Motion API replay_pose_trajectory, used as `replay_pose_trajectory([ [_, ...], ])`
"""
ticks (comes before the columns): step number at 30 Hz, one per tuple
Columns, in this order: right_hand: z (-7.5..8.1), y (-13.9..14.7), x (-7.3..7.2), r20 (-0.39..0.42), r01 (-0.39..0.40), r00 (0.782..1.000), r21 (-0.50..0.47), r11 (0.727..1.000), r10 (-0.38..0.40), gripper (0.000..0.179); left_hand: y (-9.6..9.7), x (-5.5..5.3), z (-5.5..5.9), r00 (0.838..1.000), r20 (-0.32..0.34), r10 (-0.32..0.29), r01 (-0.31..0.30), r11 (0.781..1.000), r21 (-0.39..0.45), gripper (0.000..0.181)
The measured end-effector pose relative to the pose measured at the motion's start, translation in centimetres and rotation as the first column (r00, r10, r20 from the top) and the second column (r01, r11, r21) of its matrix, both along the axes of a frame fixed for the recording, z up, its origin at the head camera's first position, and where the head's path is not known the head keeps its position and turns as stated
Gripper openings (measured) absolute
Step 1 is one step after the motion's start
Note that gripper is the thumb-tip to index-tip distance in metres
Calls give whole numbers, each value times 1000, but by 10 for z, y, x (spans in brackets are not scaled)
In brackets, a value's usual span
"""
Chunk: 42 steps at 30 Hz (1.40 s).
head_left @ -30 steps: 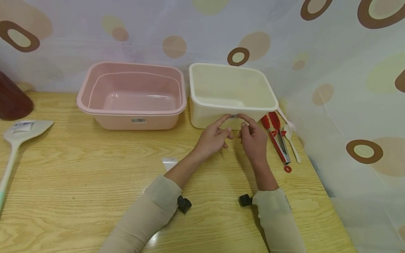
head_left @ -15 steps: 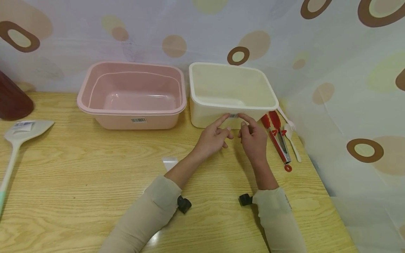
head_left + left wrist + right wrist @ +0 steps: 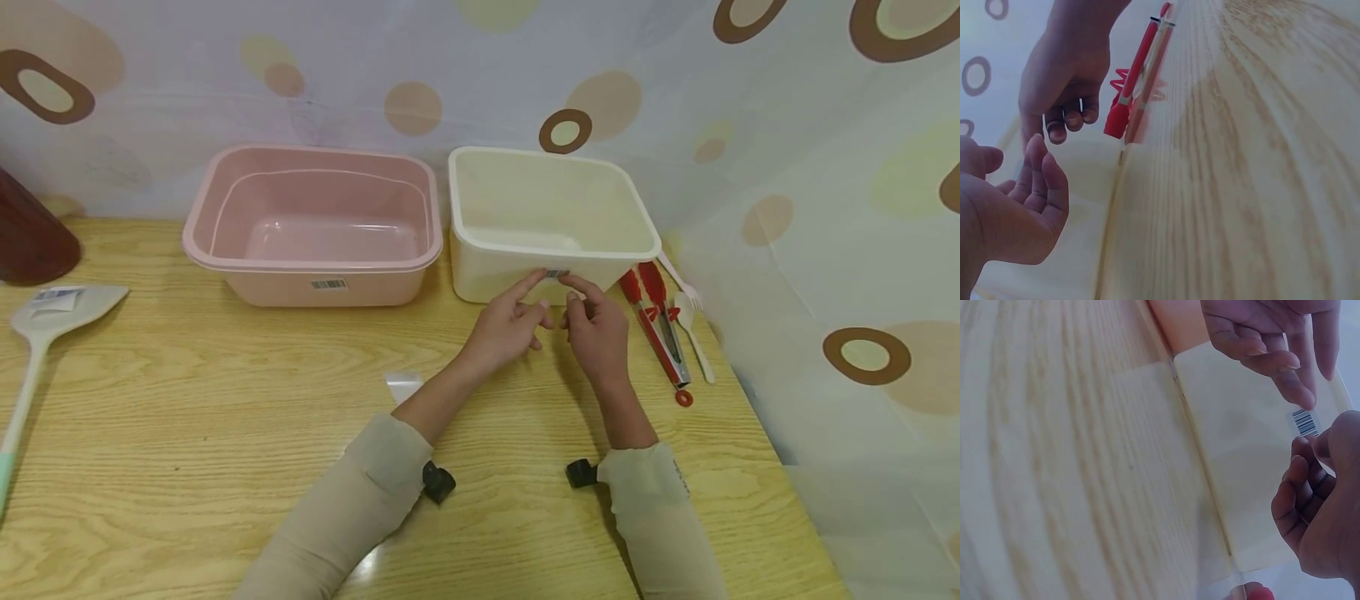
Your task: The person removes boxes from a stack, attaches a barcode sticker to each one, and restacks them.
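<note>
A cream plastic bin [image 3: 487, 277] stands against the back wall, a small barcode sticker [image 3: 557, 273] on its front. My left hand [image 3: 504, 331] touches the sticker's left end with an extended index finger; its other fingers are loosely bent. From the other side, my right hand [image 3: 598, 337] reaches the sticker's right end with its index fingertip, the thumb drawn close beneath. In the right wrist view the barcode [image 3: 1305, 423] lies flat on the bin between both hands' fingertips. Neither hand grips anything that I can see.
Left of the cream bin stands a pink basin [image 3: 330, 292]. Red tongs [image 3: 662, 329], a white spoon [image 3: 693, 333] and a pale fork [image 3: 678, 279] lie right. Far left are a spatula [image 3: 67, 315] and a dark red container [image 3: 33, 233]. A clear plastic scrap [image 3: 403, 386] lies near my left forearm.
My right hand has shifted slightly left, its index finger a little more bent and lower on the sticker, so more of the barcode shows. The left hand stays in place.
</note>
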State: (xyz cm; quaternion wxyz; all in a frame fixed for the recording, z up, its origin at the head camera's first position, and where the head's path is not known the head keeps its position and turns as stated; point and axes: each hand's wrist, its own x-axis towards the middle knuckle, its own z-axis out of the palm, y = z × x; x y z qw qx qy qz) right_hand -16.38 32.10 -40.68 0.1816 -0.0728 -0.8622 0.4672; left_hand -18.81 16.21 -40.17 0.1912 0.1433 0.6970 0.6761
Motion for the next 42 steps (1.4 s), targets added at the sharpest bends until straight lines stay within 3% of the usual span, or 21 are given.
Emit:
replay_pose_trajectory([
  [3,-10,8,-4,-2,1,1000,5,1000,-1,29,1,1,-1,1000,0,2,-2,1000,4,53],
  [12,-11,9,-5,-2,6,1000,7,1000,-6,28,0,1,-2,1000,0,5,-5,1000,25,52],
  [21,-13,11,-5,7,-4,1000,6,1000,4,28,2,-1,-6,997,60,-50,53,998,-44,58],
  [30,-11,13,-4,26,7,1000,25,1000,-8,29,-2,0,-4,993,91,-78,82,995,-50,61],
  [38,-5,10,0,36,0,999,12,1000,-1,30,-19,7,6,997,23,-76,78,992,-98,59],
  [42,2,11,3,2,-20,1000,2,1000,20,31,-37,8,12,999,-11,-51,50,996,-71,55],
])
